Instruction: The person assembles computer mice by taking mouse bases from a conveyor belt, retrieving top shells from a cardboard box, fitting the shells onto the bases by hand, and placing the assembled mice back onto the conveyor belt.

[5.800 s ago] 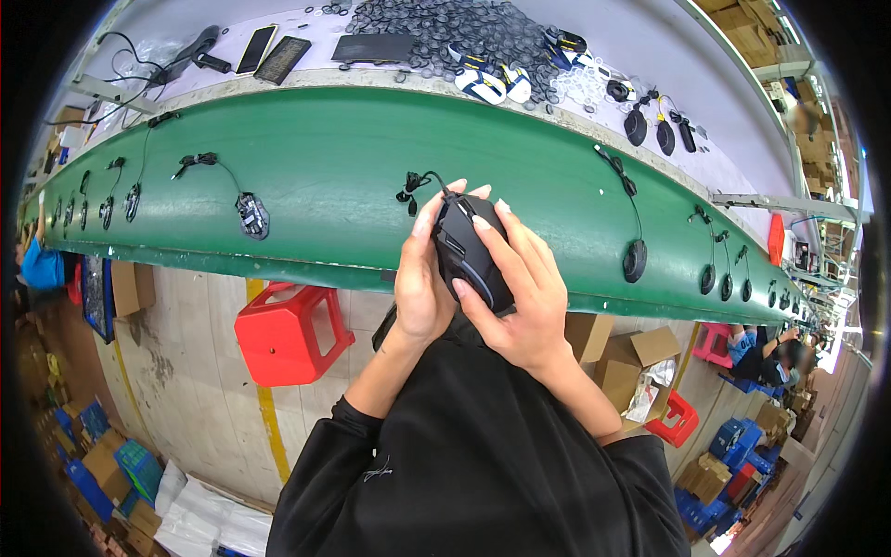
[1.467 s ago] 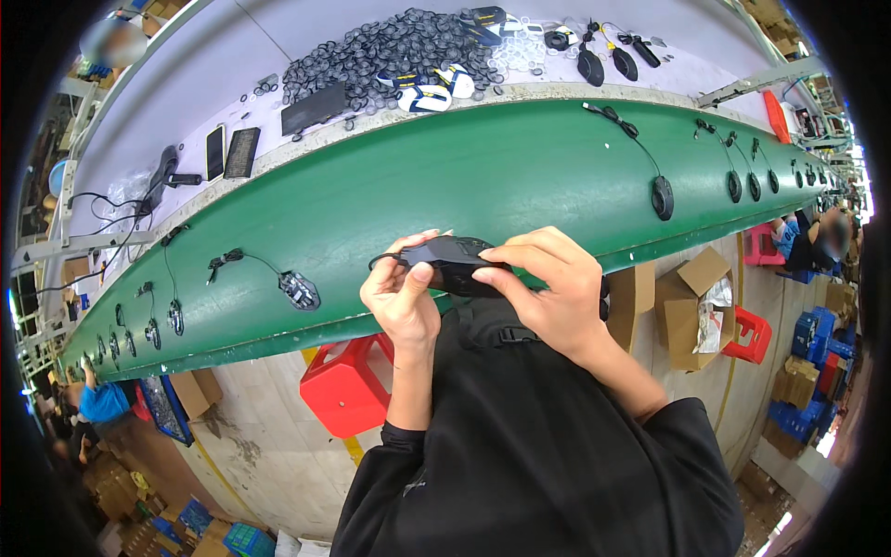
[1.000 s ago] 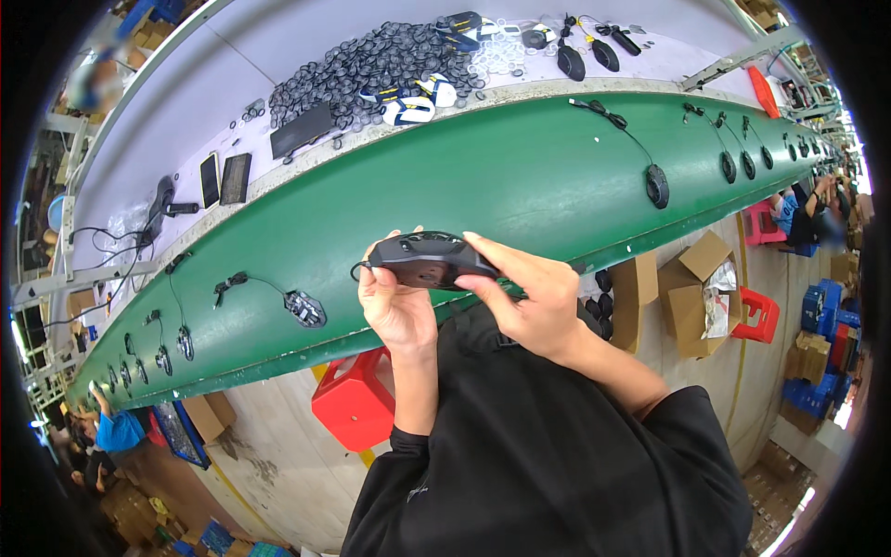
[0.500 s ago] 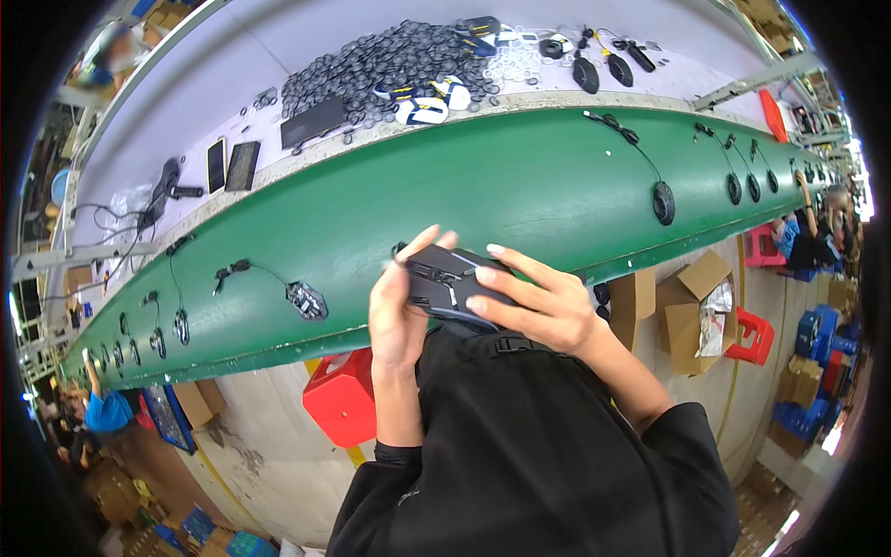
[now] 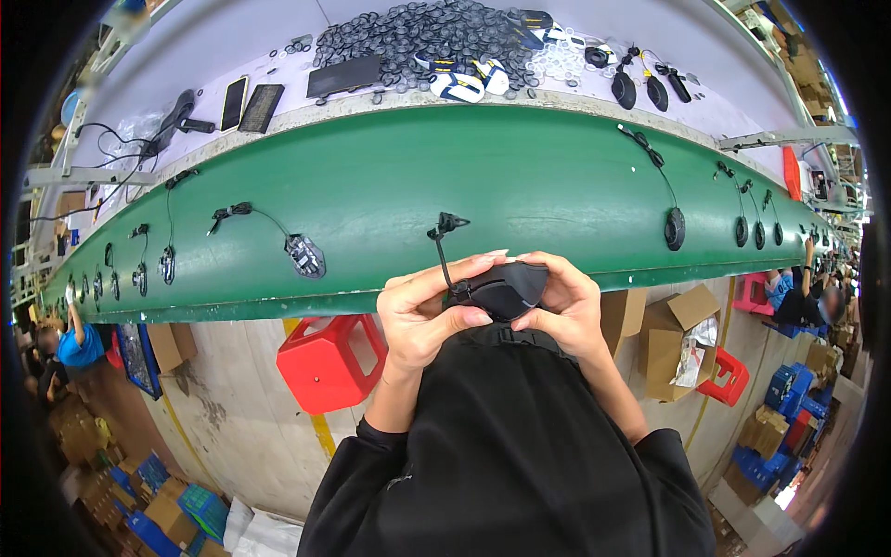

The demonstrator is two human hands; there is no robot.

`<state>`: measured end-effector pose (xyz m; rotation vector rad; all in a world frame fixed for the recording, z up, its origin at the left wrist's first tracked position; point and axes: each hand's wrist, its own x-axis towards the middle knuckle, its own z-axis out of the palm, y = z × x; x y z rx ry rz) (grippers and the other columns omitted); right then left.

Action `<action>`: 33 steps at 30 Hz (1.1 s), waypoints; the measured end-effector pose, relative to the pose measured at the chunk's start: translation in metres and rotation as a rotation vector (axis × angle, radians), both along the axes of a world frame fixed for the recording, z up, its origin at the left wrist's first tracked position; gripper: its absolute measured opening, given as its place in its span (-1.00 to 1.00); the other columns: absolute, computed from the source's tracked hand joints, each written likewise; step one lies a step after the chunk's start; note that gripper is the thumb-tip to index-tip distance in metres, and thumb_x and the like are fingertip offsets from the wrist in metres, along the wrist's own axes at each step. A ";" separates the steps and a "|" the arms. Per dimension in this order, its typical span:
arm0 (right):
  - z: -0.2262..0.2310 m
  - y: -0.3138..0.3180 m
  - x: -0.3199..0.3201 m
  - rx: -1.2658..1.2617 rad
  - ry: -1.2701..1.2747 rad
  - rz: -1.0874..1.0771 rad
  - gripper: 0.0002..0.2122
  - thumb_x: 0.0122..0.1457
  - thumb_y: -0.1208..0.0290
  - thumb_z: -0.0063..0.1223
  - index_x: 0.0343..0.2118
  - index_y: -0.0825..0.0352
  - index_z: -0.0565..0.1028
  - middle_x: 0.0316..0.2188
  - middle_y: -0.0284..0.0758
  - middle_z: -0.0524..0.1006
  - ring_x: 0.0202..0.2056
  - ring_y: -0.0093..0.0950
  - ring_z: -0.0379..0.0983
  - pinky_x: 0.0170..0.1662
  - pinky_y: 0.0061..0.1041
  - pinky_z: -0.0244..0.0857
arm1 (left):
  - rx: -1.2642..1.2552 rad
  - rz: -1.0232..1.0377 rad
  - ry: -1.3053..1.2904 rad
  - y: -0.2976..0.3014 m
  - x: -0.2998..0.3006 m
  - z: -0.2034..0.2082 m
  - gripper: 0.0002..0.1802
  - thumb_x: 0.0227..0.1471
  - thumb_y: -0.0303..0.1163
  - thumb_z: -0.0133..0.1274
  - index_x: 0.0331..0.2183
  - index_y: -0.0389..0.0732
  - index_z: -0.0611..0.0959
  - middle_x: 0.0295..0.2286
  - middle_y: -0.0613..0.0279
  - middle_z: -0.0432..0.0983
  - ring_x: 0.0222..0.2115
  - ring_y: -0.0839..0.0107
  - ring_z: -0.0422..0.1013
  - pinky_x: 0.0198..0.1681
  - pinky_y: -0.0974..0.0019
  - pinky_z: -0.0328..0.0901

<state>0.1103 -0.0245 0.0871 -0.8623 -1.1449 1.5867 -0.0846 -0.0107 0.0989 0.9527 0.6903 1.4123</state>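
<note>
A black computer mouse (image 5: 509,290) is held in front of my body, just off the near edge of the green belt. My left hand (image 5: 429,311) grips its cable end, thumb below and fingers above. Around the other end, my right hand (image 5: 568,306) is closed with thumb and fingers. The mouse's cable (image 5: 444,251) runs up from my left hand to a bundled end over the belt. To the left on the belt lies an opened mouse (image 5: 304,256) with its inner parts showing. A closed black mouse (image 5: 675,228) rests farther right.
The green conveyor belt (image 5: 399,186) crosses in front, carrying several more corded mice. On the shelf behind are a heap of small dark rings (image 5: 418,42), white-and-navy pieces (image 5: 459,86) and a phone (image 5: 235,103). A red stool (image 5: 320,371) and cardboard boxes (image 5: 664,348) stand below.
The mouse has been turned over, from its flat, detailed side to its smooth curved shell. Both hands now grip its two ends, and its cable has come into view.
</note>
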 end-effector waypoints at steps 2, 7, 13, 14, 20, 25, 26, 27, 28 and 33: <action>-0.002 -0.001 -0.003 0.024 0.020 0.000 -0.42 -0.15 0.77 0.28 0.03 0.50 0.36 -0.02 -0.14 0.44 -0.02 -0.39 0.43 0.05 -0.38 0.36 | 0.119 0.011 0.062 -0.001 -0.003 0.000 -0.57 -0.21 -0.56 0.28 -0.20 -0.50 0.61 -0.23 -0.21 0.55 -0.17 0.08 0.52 -0.05 0.22 0.39; 0.002 0.000 -0.003 0.098 -0.058 0.017 -0.48 -0.16 0.76 0.30 -0.05 0.52 0.42 -0.02 -0.12 0.45 -0.03 -0.33 0.45 0.03 -0.37 0.39 | 0.112 0.090 0.033 -0.013 -0.002 -0.003 -0.65 -0.16 -0.49 0.27 -0.27 -0.49 0.64 -0.27 -0.18 0.58 -0.22 0.12 0.54 -0.10 0.26 0.40; 0.007 -0.001 -0.003 -0.044 0.054 0.003 -0.53 -0.15 0.73 0.29 -0.08 0.51 0.46 -0.06 -0.11 0.48 0.00 -0.30 0.43 0.05 -0.33 0.35 | 0.169 0.112 0.071 -0.015 -0.005 -0.005 -0.67 -0.19 -0.49 0.27 -0.30 -0.46 0.66 -0.32 -0.15 0.60 -0.26 0.13 0.56 -0.14 0.28 0.42; 0.006 -0.001 -0.004 -0.046 0.051 0.001 -0.53 -0.15 0.73 0.29 -0.08 0.51 0.46 -0.06 -0.11 0.48 0.00 -0.30 0.43 0.05 -0.33 0.35 | 0.194 0.102 0.101 -0.014 -0.006 -0.007 -0.66 -0.20 -0.50 0.28 -0.29 -0.45 0.66 -0.33 -0.14 0.60 -0.27 0.14 0.56 -0.15 0.29 0.42; 0.003 0.000 -0.008 0.009 0.120 0.049 -0.53 -0.15 0.75 0.28 -0.08 0.49 0.47 -0.08 -0.11 0.49 0.00 -0.28 0.42 0.06 -0.29 0.35 | 0.240 0.074 0.202 -0.011 -0.013 0.006 -0.58 -0.31 -0.49 0.35 -0.29 -0.44 0.66 -0.34 -0.12 0.61 -0.27 0.14 0.57 -0.18 0.29 0.43; 0.003 -0.001 -0.009 -0.015 0.151 0.042 -0.52 -0.17 0.76 0.29 -0.08 0.48 0.48 -0.08 -0.11 0.49 0.00 -0.27 0.42 0.05 -0.28 0.35 | 0.238 0.067 0.172 -0.012 -0.014 0.007 -0.58 -0.28 -0.48 0.34 -0.28 -0.45 0.65 -0.31 -0.13 0.60 -0.24 0.10 0.56 -0.14 0.26 0.41; 0.002 -0.002 -0.009 -0.014 0.150 0.038 -0.52 -0.17 0.76 0.29 -0.08 0.48 0.48 -0.08 -0.11 0.49 0.00 -0.27 0.42 0.05 -0.28 0.35 | 0.245 0.062 0.154 -0.011 -0.014 0.007 -0.59 -0.24 -0.46 0.33 -0.27 -0.46 0.65 -0.30 -0.13 0.60 -0.24 0.10 0.55 -0.13 0.25 0.41; 0.001 -0.003 -0.008 -0.016 0.107 0.030 -0.52 -0.17 0.75 0.29 -0.08 0.48 0.47 -0.06 -0.11 0.48 0.01 -0.28 0.42 0.06 -0.29 0.34 | 0.246 0.057 0.152 -0.013 -0.013 0.003 -0.59 -0.24 -0.46 0.33 -0.27 -0.46 0.65 -0.30 -0.13 0.60 -0.24 0.10 0.55 -0.13 0.25 0.41; 0.001 -0.005 -0.007 -0.019 0.064 0.020 -0.51 -0.17 0.74 0.30 -0.07 0.48 0.47 -0.04 -0.11 0.47 0.01 -0.29 0.42 0.07 -0.31 0.33 | 0.173 0.074 0.085 -0.016 -0.013 -0.004 -0.61 -0.16 -0.42 0.29 -0.27 -0.47 0.64 -0.29 -0.13 0.59 -0.23 0.07 0.54 -0.11 0.20 0.40; 0.023 -0.004 -0.023 0.099 -0.205 -0.048 -0.53 -0.18 0.61 0.35 -0.10 0.45 0.50 -0.11 -0.16 0.54 -0.09 -0.37 0.50 0.00 -0.43 0.35 | -0.062 0.034 -0.322 -0.016 -0.013 -0.027 -0.61 0.08 -0.18 0.12 -0.24 -0.34 0.58 -0.26 -0.09 0.54 -0.20 -0.07 0.48 -0.06 -0.08 0.36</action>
